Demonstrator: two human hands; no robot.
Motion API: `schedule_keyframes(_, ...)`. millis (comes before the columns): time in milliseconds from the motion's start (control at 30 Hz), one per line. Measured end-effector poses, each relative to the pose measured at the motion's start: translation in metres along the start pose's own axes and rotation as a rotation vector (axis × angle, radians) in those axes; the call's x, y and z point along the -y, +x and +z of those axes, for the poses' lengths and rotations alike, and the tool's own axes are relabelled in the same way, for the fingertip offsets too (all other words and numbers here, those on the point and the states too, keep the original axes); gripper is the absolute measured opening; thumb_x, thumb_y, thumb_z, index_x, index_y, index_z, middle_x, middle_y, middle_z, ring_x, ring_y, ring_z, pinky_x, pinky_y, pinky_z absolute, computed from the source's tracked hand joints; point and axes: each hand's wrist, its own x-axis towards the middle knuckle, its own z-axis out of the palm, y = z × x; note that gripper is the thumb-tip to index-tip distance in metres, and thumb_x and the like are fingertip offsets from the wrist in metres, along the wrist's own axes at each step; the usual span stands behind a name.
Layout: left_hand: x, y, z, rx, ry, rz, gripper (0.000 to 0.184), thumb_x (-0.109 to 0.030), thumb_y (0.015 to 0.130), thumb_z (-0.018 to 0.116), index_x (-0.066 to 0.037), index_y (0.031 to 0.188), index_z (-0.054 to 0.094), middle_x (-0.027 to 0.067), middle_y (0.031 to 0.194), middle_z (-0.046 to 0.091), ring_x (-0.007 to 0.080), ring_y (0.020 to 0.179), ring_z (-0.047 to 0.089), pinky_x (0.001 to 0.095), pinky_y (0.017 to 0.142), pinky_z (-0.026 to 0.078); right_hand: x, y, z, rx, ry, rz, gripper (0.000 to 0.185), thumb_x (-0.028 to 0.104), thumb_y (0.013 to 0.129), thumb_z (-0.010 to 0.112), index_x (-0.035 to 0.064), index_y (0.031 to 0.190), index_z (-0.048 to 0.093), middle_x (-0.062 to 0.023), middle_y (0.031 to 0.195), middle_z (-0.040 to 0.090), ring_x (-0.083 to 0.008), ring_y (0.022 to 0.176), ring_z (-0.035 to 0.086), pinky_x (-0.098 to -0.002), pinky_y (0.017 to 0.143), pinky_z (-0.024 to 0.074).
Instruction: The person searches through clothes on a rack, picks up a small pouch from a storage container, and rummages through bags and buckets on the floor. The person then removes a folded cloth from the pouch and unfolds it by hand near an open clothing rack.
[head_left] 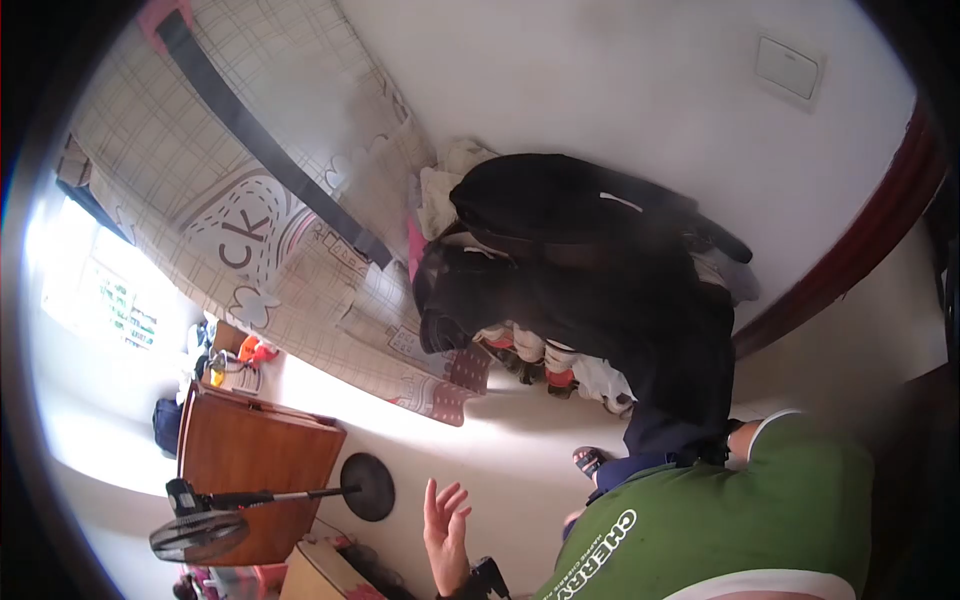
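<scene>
My left hand (445, 535) is raised at the lower middle, fingers spread, with nothing in it. A dark band sits at its wrist. My right forearm (741, 440) comes out of a green sleeve and runs up to a dark garment (680, 380); the hand itself is hidden there, so its grip does not show. That dark cloth hangs down from a heap of black clothes (570, 215) against the wall. Light-coloured clothes (600, 380) show below the heap.
A patterned cloth cover (290, 190) with a dark strip hangs at the upper left. A standing fan (200, 535) and a wooden cabinet (250, 450) are at the lower left. One sandalled foot (590, 460) shows on the floor. A light switch (787, 68) is on the wall.
</scene>
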Motion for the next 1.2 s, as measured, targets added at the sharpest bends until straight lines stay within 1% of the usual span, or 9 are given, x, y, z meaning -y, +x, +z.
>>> schedule_keyframes(233,0.014,0.117,-0.018,0.12,-0.094,-0.114,0.061,-0.016,0.094,0.054,-0.006,0.146,0.023,0.0136,0.129,0.047,0.0196,0.114,0.049,0.0308,0.089,0.045,0.035,0.007,0.016,-0.096,0.179,0.055,0.032,0.028,0.086,0.055,0.0059,0.106,0.064,-0.0092,0.094,0.066,-0.0206,0.087,0.061,-0.0391,0.074,0.0482)
schedule_keyframes(467,0.047,0.263,-0.026,0.236,-0.138,-0.172,0.068,-0.032,0.092,0.057,-0.008,0.145,0.022,0.0133,0.135,0.041,0.0247,0.122,0.044,0.0369,0.093,0.041,0.09,0.025,0.061,-0.295,0.517,0.063,0.031,0.029,0.088,0.053,0.0063,0.106,0.065,-0.0082,0.094,0.065,-0.0192,0.087,0.061,-0.0391,0.074,0.0483)
schedule_keyframes(600,0.061,0.337,-0.023,0.334,-0.253,-0.26,0.078,-0.04,0.089,0.059,-0.008,0.146,0.017,0.0136,0.137,0.04,0.0277,0.127,0.038,0.0429,0.097,0.037,0.139,0.041,0.083,-0.528,0.814,-0.165,0.031,0.029,0.089,0.052,0.0065,0.106,0.065,-0.0077,0.095,0.065,-0.0184,0.087,0.061,-0.0392,0.073,0.0485)
schedule_keyframes(733,0.032,0.362,-0.016,0.371,-0.305,-0.336,0.067,-0.035,0.091,0.057,-0.006,0.143,0.026,0.0115,0.13,0.048,0.0245,0.121,0.045,0.0382,0.094,0.04,0.275,0.002,-0.024,-0.551,0.822,-0.031,0.037,0.03,0.094,0.05,0.0063,0.121,0.057,-0.0062,0.105,0.064,-0.0175,0.094,0.061,-0.0318,0.081,0.0492)
schedule_keyframes(767,0.039,0.37,-0.013,0.442,-0.28,-0.296,0.059,-0.031,0.092,0.056,-0.005,0.138,0.032,0.0106,0.123,0.051,0.0208,0.111,0.048,0.0341,0.088,0.042,0.283,0.015,-0.045,-0.492,0.879,0.182,0.04,0.031,0.095,0.05,0.0057,0.125,0.054,-0.0064,0.106,0.064,-0.0176,0.095,0.061,-0.0295,0.083,0.0492)
schedule_keyframes(833,0.061,0.389,0.0,0.582,-0.231,-0.21,0.044,-0.025,0.093,0.054,-0.002,0.129,0.045,0.0088,0.108,0.058,0.0133,0.09,0.053,0.026,0.075,0.045,0.352,-0.011,-0.099,-0.655,0.783,0.1,0.043,0.031,0.094,0.052,0.0049,0.128,0.05,-0.0088,0.109,0.063,-0.0188,0.097,0.061,-0.0306,0.085,0.0497)
schedule_keyframes(967,0.068,0.379,0.022,0.617,-0.154,0.061,0.043,-0.024,0.093,0.051,0.003,0.127,0.047,0.0136,0.114,0.057,0.0215,0.102,0.054,0.0305,0.091,0.04,0.435,-0.046,-0.179,-1.01,0.294,-0.056,0.05,0.028,0.088,0.061,0.0085,0.132,0.048,-0.0138,0.112,0.062,-0.0254,0.101,0.062,-0.0344,0.088,0.0488)
schedule_keyframes(1100,-0.001,0.348,0.039,0.718,0.027,0.244,0.043,-0.02,0.095,0.046,0.005,0.13,0.043,0.0197,0.125,0.052,0.026,0.117,0.048,0.0327,0.1,0.034,0.515,-0.055,-0.243,-1.244,0.038,-0.209,0.073,0.027,0.078,0.069,0.0135,0.141,0.035,-0.0197,0.139,0.037,-0.0335,0.125,0.043,-0.0403,0.097,0.0424)
schedule_keyframes(1200,-0.028,0.343,0.056,0.884,-0.151,0.341,0.047,-0.019,0.094,0.045,0.004,0.134,0.039,0.019,0.133,0.046,0.0249,0.123,0.044,0.0318,0.104,0.031,0.539,-0.038,-0.27,-1.346,-0.56,-0.035,0.085,0.026,0.073,0.073,0.0193,0.144,0.027,-0.0194,0.146,0.026,-0.0365,0.133,0.031,-0.0488,0.098,0.0397)
